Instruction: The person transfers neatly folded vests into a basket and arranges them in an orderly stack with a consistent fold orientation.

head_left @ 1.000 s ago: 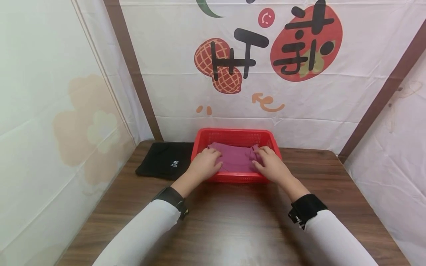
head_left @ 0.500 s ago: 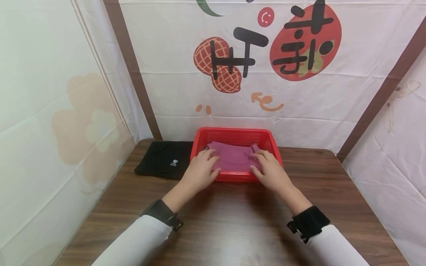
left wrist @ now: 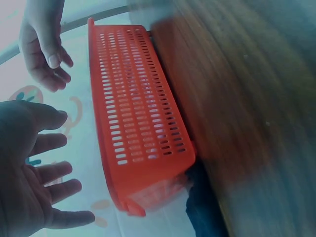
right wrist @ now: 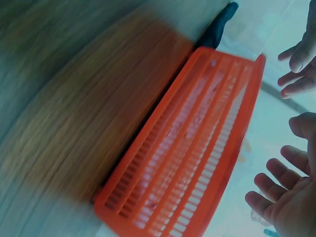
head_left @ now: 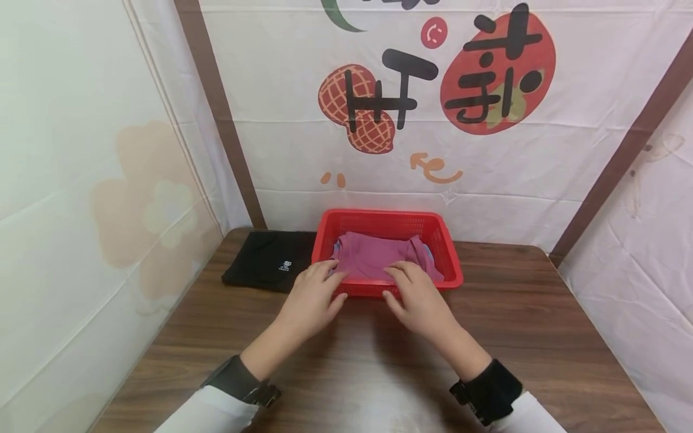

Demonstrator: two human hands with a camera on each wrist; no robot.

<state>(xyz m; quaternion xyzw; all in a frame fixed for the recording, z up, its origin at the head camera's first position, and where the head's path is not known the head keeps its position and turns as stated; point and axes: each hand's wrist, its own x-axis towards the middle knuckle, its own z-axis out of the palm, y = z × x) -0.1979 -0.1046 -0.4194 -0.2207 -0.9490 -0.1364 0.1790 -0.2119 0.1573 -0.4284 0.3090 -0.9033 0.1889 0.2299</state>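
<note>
A folded purple garment (head_left: 373,255) lies inside a red plastic basket (head_left: 449,258) near the back of the table, with a bit of blue cloth showing at its sides. My left hand (head_left: 308,300) hovers at the basket's front left, fingers spread and holding nothing. At the front right, my right hand (head_left: 422,300) is likewise loosely spread and holds nothing. Both wrist views show the basket's slotted side (left wrist: 133,98) apart from the relaxed fingers (right wrist: 281,173).
A folded black garment (head_left: 265,258) with a small white print lies left of the basket, against it. Behind the wooden table (head_left: 368,373) hangs a white printed cloth (head_left: 281,150); more cloth hangs at both sides.
Both hands have come off the purple garment and drawn back toward me, out over the basket's front edge. The garment stays in the basket, and more of it is visible.
</note>
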